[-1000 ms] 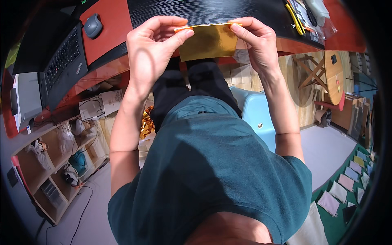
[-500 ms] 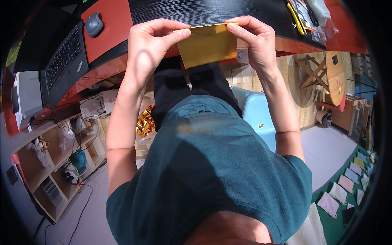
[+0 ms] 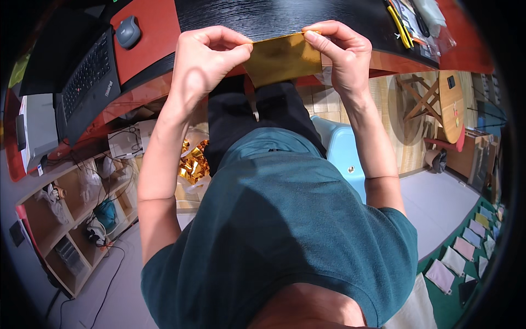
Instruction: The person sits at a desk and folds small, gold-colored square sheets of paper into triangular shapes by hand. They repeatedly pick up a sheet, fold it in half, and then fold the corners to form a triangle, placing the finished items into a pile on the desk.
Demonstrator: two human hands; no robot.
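Observation:
A shiny gold foil sheet (image 3: 284, 61), roughly square, hangs at the front edge of the black desktop, above my lap. My left hand (image 3: 205, 63) is closed in a pinch at its top left corner, thumb against fingertips. The top right corner is pinched by my right hand (image 3: 346, 57), with the thumb on the near face. The top edge runs stretched between the two hands, slightly lower at the left. What is on the sheet's far side is hidden.
A laptop (image 3: 85, 82) and a grey mouse (image 3: 127, 33) are on the left of the desk (image 3: 230, 13). Yellow-handled tools (image 3: 402, 30) and plastic packages lie at the right. Below are a bag of crumpled gold foil (image 3: 194, 164), a light blue stool (image 3: 346, 159) and a wooden shelf (image 3: 71, 219).
The sheet's left top corner has dropped slightly, and my left thumb now covers less of it. The right hand is almost where it was.

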